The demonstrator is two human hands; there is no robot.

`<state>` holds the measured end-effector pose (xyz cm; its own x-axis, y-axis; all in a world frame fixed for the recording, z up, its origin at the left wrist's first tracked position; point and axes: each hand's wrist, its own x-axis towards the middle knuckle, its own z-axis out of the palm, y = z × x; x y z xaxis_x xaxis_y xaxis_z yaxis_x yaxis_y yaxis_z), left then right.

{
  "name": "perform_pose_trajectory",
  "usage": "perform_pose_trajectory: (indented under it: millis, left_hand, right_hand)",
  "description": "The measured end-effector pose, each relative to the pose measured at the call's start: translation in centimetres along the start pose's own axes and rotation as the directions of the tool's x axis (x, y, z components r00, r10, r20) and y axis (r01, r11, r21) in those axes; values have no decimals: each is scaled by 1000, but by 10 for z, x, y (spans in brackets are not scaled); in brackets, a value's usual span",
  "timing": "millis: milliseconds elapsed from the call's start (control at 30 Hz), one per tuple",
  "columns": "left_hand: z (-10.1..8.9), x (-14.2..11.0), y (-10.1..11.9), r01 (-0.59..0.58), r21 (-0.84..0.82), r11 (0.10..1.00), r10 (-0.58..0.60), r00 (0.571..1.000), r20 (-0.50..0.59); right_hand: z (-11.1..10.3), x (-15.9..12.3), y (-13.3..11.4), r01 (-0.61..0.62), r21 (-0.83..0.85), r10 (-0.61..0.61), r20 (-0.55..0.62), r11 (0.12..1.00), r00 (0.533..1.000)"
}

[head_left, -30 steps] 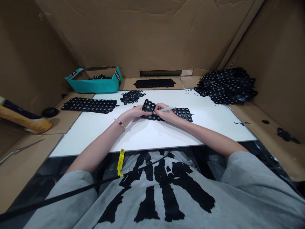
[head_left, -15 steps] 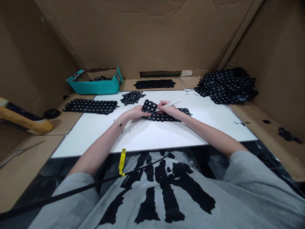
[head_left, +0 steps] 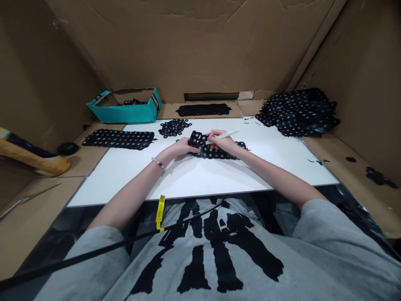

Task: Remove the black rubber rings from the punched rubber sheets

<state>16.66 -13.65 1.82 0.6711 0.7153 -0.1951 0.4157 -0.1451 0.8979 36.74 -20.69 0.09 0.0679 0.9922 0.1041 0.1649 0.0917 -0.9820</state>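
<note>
Over the white board [head_left: 188, 184], my left hand [head_left: 183, 146] grips the left end of a black perforated sheet [head_left: 216, 153] covered in pale round dots. That end is bent upward, while the rest stretches right beneath my other hand. My right hand [head_left: 218, 140] is closed around a white pen-like tool [head_left: 228, 134], its back end pointing up to the right. The tool's tip meets the sheet near my left thumb, and the exact contact point is too small to make out. A pile of small black rings [head_left: 173, 127] lies just beyond my left hand.
A teal box [head_left: 125, 114] holds more black pieces. Dotted sheets [head_left: 119, 139] lie at left, with a dark strip [head_left: 203, 109] behind and a big sheet heap [head_left: 297, 112] at right. Scissors [head_left: 29, 198] and a yellow-and-blue tube [head_left: 34, 154] sit left. Cardboard walls [head_left: 200, 50] enclose the board.
The raised left end of the sheet is bent over a little more, and my left hand has shifted slightly right. The white tool has moved slightly up and right with my right hand.
</note>
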Motion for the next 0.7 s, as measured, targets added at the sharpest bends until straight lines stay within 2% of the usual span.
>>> perform_pose_trajectory:
  millis: [100, 233, 467, 633, 700]
  left_hand:
    - [-2, 1, -1, 4, 36, 999, -3, 1000, -20]
    - [-1, 3, -3, -11, 69, 998, 13, 999, -30]
    - [7, 4, -8, 24, 52, 998, -18, 993, -113]
    - [7, 6, -12, 17, -9, 1000, -18, 994, -104]
    - [5, 8, -15, 13, -40, 999, -16, 998, -69]
  right_hand:
    - [-1, -1, 3, -48, -97, 52, 41, 994, 998]
    - [3, -4, 9, -23, -188, 32, 41, 982, 999]
    - [2, -4, 13, 3, -214, 3, 31, 977, 1000]
    - [5, -7, 14, -8, -219, 8, -2, 976, 1000]
    - [8, -11, 12, 38, -251, -39, 0, 967, 999]
